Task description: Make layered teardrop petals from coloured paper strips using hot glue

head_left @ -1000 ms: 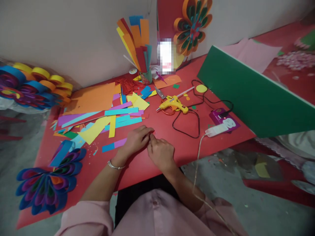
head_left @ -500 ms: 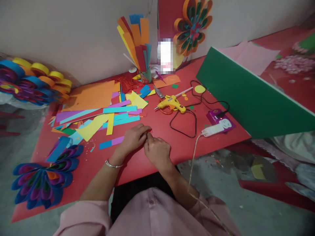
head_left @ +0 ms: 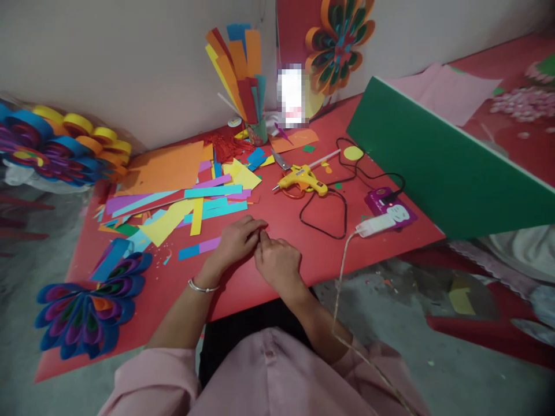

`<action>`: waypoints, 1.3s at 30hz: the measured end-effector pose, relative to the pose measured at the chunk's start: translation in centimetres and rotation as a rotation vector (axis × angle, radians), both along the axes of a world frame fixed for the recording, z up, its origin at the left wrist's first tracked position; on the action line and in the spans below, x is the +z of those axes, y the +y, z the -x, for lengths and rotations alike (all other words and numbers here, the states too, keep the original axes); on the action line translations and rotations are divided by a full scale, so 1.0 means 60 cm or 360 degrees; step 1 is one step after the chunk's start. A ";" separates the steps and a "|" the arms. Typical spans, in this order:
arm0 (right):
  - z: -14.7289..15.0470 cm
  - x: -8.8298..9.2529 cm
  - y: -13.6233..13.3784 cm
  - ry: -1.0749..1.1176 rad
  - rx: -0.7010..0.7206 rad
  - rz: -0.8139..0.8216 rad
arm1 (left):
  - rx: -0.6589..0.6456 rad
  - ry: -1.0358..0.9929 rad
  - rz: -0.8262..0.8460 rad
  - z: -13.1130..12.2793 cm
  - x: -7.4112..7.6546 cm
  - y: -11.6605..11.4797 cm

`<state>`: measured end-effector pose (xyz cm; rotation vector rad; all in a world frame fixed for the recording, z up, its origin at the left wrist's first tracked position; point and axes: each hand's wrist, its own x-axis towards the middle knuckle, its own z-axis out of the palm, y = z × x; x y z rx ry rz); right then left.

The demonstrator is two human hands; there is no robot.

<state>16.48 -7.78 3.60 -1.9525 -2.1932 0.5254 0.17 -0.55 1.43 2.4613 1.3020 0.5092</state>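
My left hand (head_left: 237,241) and my right hand (head_left: 278,263) meet above the front of the red table (head_left: 238,294). Both are closed, fingertips pressed together. A trace of red shows at the fingertips, but whether it is a held piece or the table behind I cannot tell. Left of my left hand lies a blue and purple paper strip (head_left: 200,248). Beyond my right hand, a yellow glue gun (head_left: 303,179) rests on the table, partly over a pair of scissors (head_left: 281,159). At the left front sits a flower of looped paper strips (head_left: 84,315), mostly blue and purple.
Loose coloured strips and an orange sheet (head_left: 160,167) cover the left side. A cup (head_left: 258,133) of upright strips stands at the back. The glue gun's black cord runs to a purple power strip (head_left: 385,202). A green board (head_left: 437,167) leans at the right.
The view has shifted slightly, so things at the left appear a little further right. My hands stay together in nearly the same pose.
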 end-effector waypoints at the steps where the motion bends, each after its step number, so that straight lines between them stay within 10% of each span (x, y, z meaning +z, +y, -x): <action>1: 0.000 0.000 0.000 0.0001 0.0002 0.0002 | -0.0002 -0.0013 0.0006 0.000 0.000 0.000; 9: -0.001 -0.005 0.001 -0.0019 0.0022 -0.0020 | 0.0065 -0.0410 0.0181 0.016 0.023 -0.002; 18: -0.004 -0.008 0.002 -0.0071 0.0028 0.0007 | 0.1229 -0.1441 0.0746 0.125 0.075 -0.062; 28: -0.003 -0.011 0.001 -0.0085 -0.0009 -0.0056 | 0.1529 -0.2073 0.1577 0.148 0.128 -0.086; 39: -0.001 -0.009 0.002 -0.0101 -0.0019 -0.0043 | 0.1556 -0.1987 0.1773 0.130 0.121 -0.059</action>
